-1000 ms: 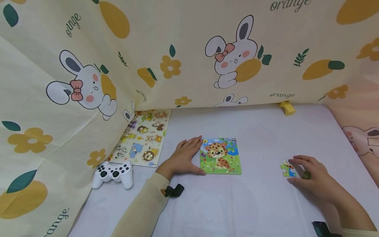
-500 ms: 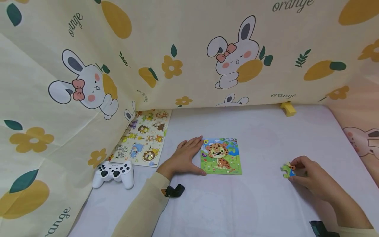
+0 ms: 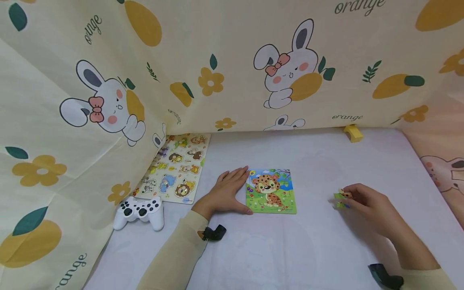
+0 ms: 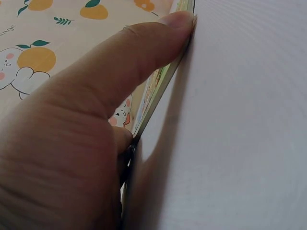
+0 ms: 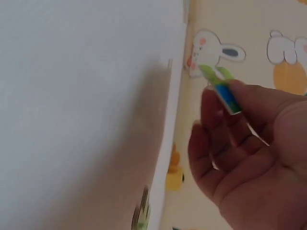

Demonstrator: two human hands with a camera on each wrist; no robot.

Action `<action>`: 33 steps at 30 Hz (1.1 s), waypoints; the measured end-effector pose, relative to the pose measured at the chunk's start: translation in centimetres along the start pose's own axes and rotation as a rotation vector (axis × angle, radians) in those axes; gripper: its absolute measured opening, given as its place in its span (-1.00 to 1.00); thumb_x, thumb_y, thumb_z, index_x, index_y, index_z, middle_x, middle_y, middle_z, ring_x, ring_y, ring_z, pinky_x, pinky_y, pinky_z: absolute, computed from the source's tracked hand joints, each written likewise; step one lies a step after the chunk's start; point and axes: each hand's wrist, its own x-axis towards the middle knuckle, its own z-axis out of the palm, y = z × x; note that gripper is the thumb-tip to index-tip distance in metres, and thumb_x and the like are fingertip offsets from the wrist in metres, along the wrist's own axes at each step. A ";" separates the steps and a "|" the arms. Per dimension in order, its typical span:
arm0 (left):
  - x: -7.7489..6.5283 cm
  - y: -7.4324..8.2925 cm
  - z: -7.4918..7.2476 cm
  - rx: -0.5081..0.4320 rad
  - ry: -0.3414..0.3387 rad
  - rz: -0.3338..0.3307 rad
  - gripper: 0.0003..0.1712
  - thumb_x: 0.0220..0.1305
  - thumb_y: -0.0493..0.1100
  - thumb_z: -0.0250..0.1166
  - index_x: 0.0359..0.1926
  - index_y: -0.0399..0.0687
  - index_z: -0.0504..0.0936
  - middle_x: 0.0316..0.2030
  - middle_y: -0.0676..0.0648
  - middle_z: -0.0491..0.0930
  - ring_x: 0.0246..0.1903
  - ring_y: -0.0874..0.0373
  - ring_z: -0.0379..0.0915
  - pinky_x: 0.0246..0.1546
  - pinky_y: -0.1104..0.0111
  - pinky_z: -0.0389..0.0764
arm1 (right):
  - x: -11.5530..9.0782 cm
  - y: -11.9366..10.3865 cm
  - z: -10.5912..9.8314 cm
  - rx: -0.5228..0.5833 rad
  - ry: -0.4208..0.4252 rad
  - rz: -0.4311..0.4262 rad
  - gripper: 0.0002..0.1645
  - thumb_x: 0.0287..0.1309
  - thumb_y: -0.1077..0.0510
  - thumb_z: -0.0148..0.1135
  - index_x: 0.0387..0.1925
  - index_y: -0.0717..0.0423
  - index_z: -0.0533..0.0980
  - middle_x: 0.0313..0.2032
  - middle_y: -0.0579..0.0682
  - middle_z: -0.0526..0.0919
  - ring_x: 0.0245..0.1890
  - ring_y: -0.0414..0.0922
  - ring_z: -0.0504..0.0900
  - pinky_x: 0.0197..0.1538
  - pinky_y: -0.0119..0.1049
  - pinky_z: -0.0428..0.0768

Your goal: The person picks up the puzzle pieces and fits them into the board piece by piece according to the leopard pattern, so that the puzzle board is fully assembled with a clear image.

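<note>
A square leopard picture board (image 3: 279, 201) lies flat on the white-covered table. My left hand (image 3: 225, 194) rests at its left edge, fingers stretched out along the side; in the left wrist view the thumb (image 4: 144, 52) touches the board's edge. My right hand (image 3: 375, 209), well to the right, pinches a small jigsaw piece (image 3: 338, 196) between thumb and fingers above the table. In the right wrist view this green and blue piece (image 5: 223, 92) is held tilted, nearly edge-on, with the other fingers curled loosely below. Much of its printed face is hidden.
A white game controller (image 3: 139, 213) lies left of the left forearm. Behind it is an animal picture board (image 3: 190, 183), partly covered by the hanging printed cloth (image 3: 232, 80). A yellow block (image 3: 353, 133) stands at the back right by the cloth.
My right hand has picked up the jigsaw piece from the table and moved it slightly left and away from me, tilting it. The left hand and the leopard board stay in place.
</note>
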 end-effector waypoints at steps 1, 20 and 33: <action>0.0 0.0 0.0 0.000 0.000 -0.001 0.59 -0.03 0.60 0.54 0.78 -0.01 -0.03 0.75 0.12 -0.27 0.69 0.22 -0.41 0.63 0.08 -0.38 | 0.2 -0.3 0.2 0.023 -0.008 -0.007 -0.76 0.42 0.35 0.43 0.06 0.22 0.66 -0.12 0.05 0.75 -0.25 -0.36 0.62 -0.29 -0.53 0.60; 0.0 -0.2 0.0 -0.019 0.007 0.009 0.58 -0.02 0.59 0.54 0.78 -0.02 -0.02 0.76 0.12 -0.27 0.69 0.24 -0.43 0.63 0.06 -0.37 | 4.7 -5.9 5.3 0.413 -0.179 -0.029 -0.47 0.46 0.45 0.30 0.37 0.30 0.39 -0.15 0.16 0.66 -0.25 0.08 0.77 -0.18 -0.20 0.79; 0.0 -0.3 0.0 -0.014 -0.002 0.013 0.59 -0.02 0.61 0.53 0.78 0.00 -0.05 0.75 0.14 -0.29 0.68 0.24 -0.44 0.63 0.07 -0.38 | 7.5 -7.6 8.1 0.408 -0.187 -0.010 -0.55 0.50 0.38 0.30 0.33 0.25 0.49 -0.21 0.15 0.62 -0.28 0.05 0.68 -0.23 -0.28 0.72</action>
